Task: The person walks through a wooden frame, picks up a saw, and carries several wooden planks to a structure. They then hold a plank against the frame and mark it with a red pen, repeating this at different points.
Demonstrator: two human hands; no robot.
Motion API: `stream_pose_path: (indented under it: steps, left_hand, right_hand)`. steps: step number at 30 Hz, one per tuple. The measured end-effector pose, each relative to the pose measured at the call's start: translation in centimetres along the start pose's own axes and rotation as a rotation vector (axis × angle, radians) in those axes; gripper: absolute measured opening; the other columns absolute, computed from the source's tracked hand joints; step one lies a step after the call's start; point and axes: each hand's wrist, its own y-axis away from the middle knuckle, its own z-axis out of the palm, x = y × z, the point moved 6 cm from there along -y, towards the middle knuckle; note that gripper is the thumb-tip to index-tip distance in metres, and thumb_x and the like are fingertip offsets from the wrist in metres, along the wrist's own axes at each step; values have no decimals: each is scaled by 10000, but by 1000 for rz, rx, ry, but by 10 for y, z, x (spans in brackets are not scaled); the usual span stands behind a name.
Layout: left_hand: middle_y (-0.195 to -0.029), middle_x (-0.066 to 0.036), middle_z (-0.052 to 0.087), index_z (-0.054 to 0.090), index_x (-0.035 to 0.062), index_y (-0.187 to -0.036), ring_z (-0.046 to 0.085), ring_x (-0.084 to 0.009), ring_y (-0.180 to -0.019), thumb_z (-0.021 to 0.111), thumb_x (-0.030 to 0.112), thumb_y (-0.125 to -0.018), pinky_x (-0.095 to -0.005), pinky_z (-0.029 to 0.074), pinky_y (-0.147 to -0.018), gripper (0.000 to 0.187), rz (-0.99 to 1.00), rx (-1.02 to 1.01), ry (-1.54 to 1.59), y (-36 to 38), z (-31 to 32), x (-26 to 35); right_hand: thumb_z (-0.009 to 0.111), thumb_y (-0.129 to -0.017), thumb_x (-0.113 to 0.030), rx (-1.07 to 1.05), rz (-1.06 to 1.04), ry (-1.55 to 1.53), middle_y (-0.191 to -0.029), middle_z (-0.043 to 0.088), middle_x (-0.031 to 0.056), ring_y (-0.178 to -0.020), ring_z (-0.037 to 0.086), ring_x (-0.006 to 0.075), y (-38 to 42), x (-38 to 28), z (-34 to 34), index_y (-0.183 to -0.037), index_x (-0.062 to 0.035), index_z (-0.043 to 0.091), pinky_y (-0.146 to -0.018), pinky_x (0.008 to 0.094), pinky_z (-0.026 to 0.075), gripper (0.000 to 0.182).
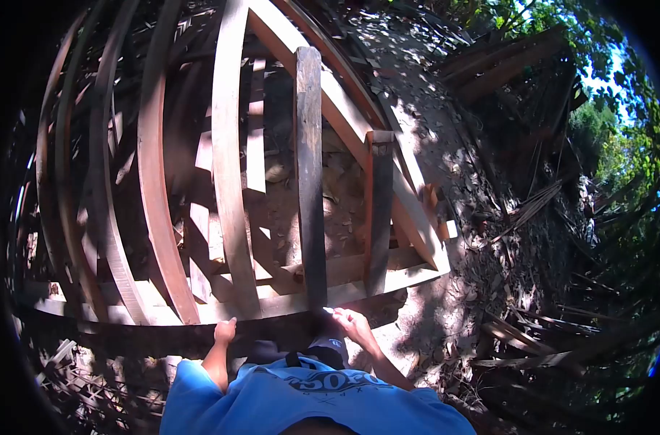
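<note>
A long pale wooden beam [272,307] runs across in front of me, forming the near side of a wooden frame. My left hand [225,332] is closed at its near edge, thumb up against the wood, with the other fingers mostly hidden. Further right, my right hand [354,325] is closed, with a small whitish bit at its fingertips that I cannot make out. Those fingertips are beside the lower end of a dark, weathered slat [310,174], which meets the beam. A paler slat [231,145] stands to its left.
More reddish slats [152,159] lie side by side to the left. A short upright post [378,210] and a diagonal beam [344,109] are at the right of the frame. Dry leaves and sticks [518,333] cover the ground, with timber [504,65] stacked behind.
</note>
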Motion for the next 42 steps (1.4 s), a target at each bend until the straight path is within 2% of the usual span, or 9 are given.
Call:
stream_pose_path:
  steps: [4, 5, 7, 10, 13, 17, 25, 29, 42]
  left_hand:
    - [-865, -276, 664, 694, -25, -878, 652, -416, -898, 466, 580, -918, -464, 477, -836, 648, 440, -57, -134, -29, 95, 130]
    - [-877, -276, 665, 688, -24, -907, 645, -425, -926, 449, 605, -925, -468, 474, -832, 673, 316, -17, 126, 11, 78, 205]
    - [-831, -257, 668, 673, -19, -871, 650, -416, -874, 473, 584, -942, -470, 468, -797, 639, 255, -9, 302, -9, 125, 291]
    - [-817, -252, 644, 648, -37, -914, 619, -379, -817, 472, 572, -959, -420, 455, -782, 636, 613, 144, 400, -6, 143, 455]
    - [-1025, -243, 659, 661, -25, -1050, 604, -352, -1013, 304, 668, -965, -429, 407, -915, 784, 291, 123, 428, -66, 190, 568]
    - [-1052, -226, 673, 652, -9, -1142, 620, -355, -1030, 355, 625, -977, -443, 422, -931, 719, 276, 410, 471, -108, 218, 681]
    - [-1108, -217, 660, 569, 36, -1284, 611, -395, -1046, 371, 526, -1008, -473, 460, -903, 596, 114, 727, 453, -119, 265, 732]
    - [-1105, -232, 649, 578, 33, -1257, 610, -389, -1064, 392, 559, -990, -466, 455, -910, 619, 321, 860, 359, -126, 271, 718]
    - [-1208, -242, 602, 489, 2, -1312, 574, -400, -1142, 577, 627, -872, -457, 440, -953, 770, 308, 768, 263, -114, 262, 740]
  right_hand:
    - [674, -911, -274, 41, -165, 26, -840, 664, -9, -657, 533, 61, -33, -3, -36, -1096, -16, 691, -571, 228, 430, 319]
    - [675, -909, -277, 63, -221, 21, -840, 661, -9, -656, 532, 60, -45, 2, -50, -1096, -16, 691, -570, 227, 428, 321]
    - [677, -905, -325, 67, 58, -135, -725, 587, -35, -599, 495, 49, -54, -30, -82, -1076, -22, 686, -538, 231, 390, 348]
    - [658, -911, -306, 77, 61, -268, -665, 526, -30, -577, 473, 59, -101, -45, -141, -934, -33, 661, -530, 234, 368, 274]
    - [662, -915, -257, 137, -2, -384, -732, 615, 10, -595, 530, 66, -159, -54, -203, -1033, -30, 655, -542, 222, 408, 255]
    - [648, -933, -211, 131, -31, -588, -778, 643, 33, -653, 600, 78, -227, -44, -279, -1119, -9, 614, -533, 232, 459, 277]
    - [630, -929, -194, 189, 66, -538, -773, 660, 50, -618, 595, 92, -285, 41, -406, -1118, -8, 629, -551, 228, 461, 265]
    - [613, -958, -211, 266, 54, -555, -759, 652, 38, -603, 568, 65, -316, 64, -433, -1129, -8, 626, -540, 219, 459, 265]
    - [606, -923, -222, 255, -354, 0, -852, 644, 208, -760, 647, 301, -422, -98, -368, -1099, 7, 619, -715, 394, 498, 289]
